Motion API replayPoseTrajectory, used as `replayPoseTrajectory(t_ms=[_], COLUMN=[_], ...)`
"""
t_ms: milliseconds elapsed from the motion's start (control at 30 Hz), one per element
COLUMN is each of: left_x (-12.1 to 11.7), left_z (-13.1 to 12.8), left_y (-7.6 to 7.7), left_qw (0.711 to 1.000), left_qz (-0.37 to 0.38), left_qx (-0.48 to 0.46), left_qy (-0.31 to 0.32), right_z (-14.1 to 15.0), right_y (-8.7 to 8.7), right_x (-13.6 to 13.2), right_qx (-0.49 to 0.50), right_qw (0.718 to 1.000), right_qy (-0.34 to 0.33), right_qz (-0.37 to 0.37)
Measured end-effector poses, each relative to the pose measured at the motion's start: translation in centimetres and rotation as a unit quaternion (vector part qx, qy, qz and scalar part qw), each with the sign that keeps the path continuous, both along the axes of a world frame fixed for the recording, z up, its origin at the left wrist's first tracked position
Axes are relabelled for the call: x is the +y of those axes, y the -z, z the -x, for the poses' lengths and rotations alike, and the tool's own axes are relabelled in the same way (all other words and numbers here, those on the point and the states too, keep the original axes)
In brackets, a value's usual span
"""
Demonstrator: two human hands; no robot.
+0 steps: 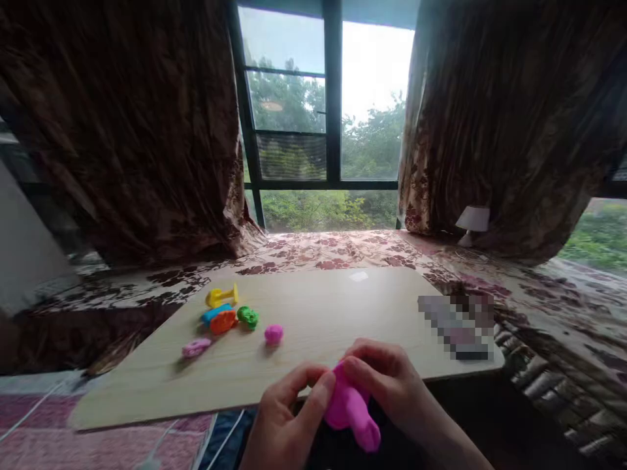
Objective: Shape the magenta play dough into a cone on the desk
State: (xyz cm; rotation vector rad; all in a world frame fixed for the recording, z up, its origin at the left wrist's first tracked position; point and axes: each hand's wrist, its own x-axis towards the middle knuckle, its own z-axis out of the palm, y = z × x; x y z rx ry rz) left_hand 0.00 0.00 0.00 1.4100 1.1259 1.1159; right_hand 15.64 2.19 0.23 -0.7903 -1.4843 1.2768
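Just past the table's front edge, my left hand (296,408) and my right hand (385,382) pinch a bright pink lump of modelling clay (350,411) between thumbs and fingers. A thick rounded piece of it hangs down toward me. On the table, a smaller pink clay ball (273,335) lies ahead and to the left of my hands. Farther left are a green shaped piece (248,317), an orange piece (224,322) against a blue one (215,313), a yellow piece (221,297) and a pale pink piece (196,347).
The pale wooden table (313,307) has rounded corners. A blurred-out object (455,326) lies near its right edge, and a small white patch (358,277) shows at the back. Beyond stand a white lamp (473,220), curtains (147,130) and a window. White cords cross the lower left.
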Motion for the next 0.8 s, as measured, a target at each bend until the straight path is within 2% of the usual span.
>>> replayPoseTrajectory(t_ms=[167, 333, 467, 667, 800], left_x=[-0.46, -0.51, -0.50, -0.63, -0.60], left_z=[-0.21, -0.05, 0.07, 0.07, 0.03], left_y=[-0.02, 0.13, 0.14, -0.14, -0.24], left_qw=[0.999, 0.996, 0.995, 0.993, 0.995], left_qz=[-0.045, -0.058, -0.071, -0.082, -0.079], left_qx=[0.022, 0.061, 0.064, 0.076, 0.057], left_qy=[0.011, -0.003, -0.017, -0.041, -0.033], right_z=[-0.52, -0.60, -0.50, -1.01, -0.76], right_y=[0.21, 0.27, 0.42, -0.40, -0.23], right_x=[-0.05, 0.09, 0.06, -0.12, -0.01], right_qx=[0.014, 0.007, 0.006, -0.087, -0.062], right_qw=[0.999, 0.999, 0.999, 0.995, 0.997], right_qy=[0.020, -0.029, -0.027, -0.046, -0.053], right_qz=[0.025, 0.034, 0.026, -0.008, 0.008])
